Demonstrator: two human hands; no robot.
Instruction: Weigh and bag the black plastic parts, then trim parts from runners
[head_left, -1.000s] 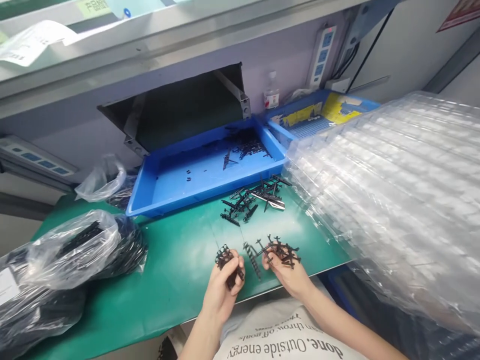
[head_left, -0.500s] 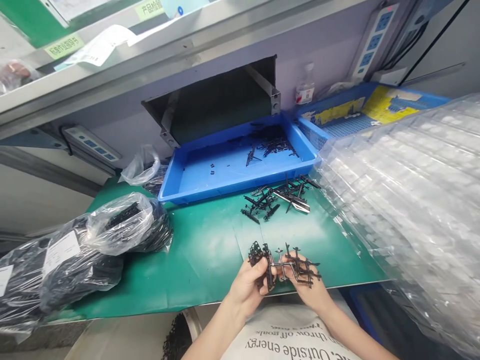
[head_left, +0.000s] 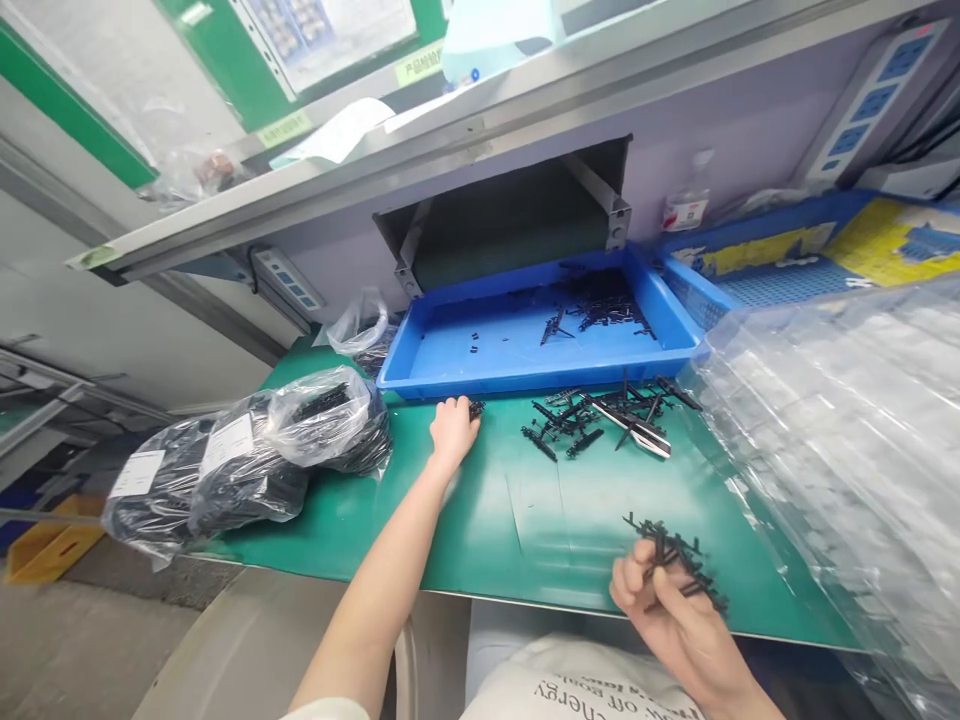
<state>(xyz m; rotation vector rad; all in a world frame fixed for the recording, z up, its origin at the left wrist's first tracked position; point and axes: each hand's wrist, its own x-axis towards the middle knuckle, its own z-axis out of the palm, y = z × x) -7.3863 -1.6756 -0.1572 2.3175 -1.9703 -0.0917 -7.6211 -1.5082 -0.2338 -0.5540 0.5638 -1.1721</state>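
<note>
The left hand [head_left: 454, 428] lies stretched to the middle of the green desk [head_left: 465, 520], just before the blue tray [head_left: 525, 381], fingertips curled at a small black part [head_left: 475, 408]; whether its grip is clamped on it I cannot tell. At lower right, the right hand [head_left: 667, 615] has its grip pinched on a black plastic sprue [head_left: 679, 556]. Loose black parts [head_left: 592, 420] lie between the two hands.

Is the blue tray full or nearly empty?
Nearly empty: the blue tray shows mostly bare floor, with black parts clustered at its far right.
</note>
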